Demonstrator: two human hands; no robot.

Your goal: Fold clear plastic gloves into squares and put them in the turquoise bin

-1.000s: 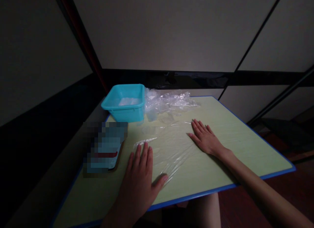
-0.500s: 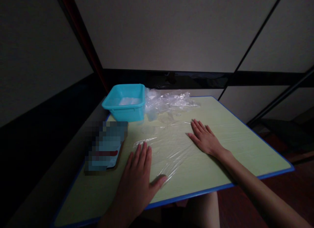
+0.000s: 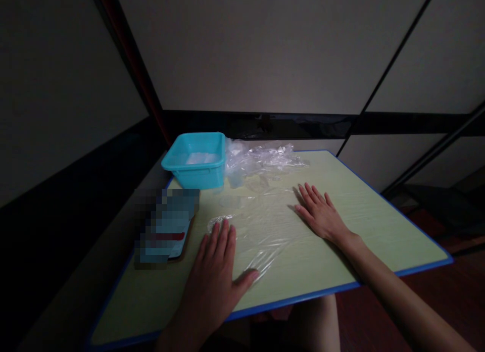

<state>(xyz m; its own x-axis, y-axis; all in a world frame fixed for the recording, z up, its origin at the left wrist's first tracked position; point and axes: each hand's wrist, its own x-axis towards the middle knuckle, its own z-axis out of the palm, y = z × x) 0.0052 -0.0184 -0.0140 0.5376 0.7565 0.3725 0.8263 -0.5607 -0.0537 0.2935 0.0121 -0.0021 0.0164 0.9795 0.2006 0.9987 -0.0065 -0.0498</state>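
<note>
A clear plastic bag [image 3: 261, 231] lies flat and thinly creased on the tabletop between my hands. My left hand [image 3: 214, 273] rests palm down with fingers stretched out, its fingertips and thumb on the bag's near left edge. My right hand [image 3: 320, 213] is spread palm down by the bag's right side, fingers apart. Whether its palm presses on the film or sits just over it, I cannot tell. Neither hand grips anything.
A turquoise plastic basin [image 3: 199, 175] with white contents stands at the table's back left. Crumpled clear plastic [image 3: 265, 157] lies beside it. A phone-like device [image 3: 170, 228], partly pixelated, lies left of my left hand. The pale table [image 3: 371, 241] has a blue edge.
My right hand has shifted slightly to the right, and the film near it looks a little looser. My left hand stays in place. The camera view has moved slightly.
</note>
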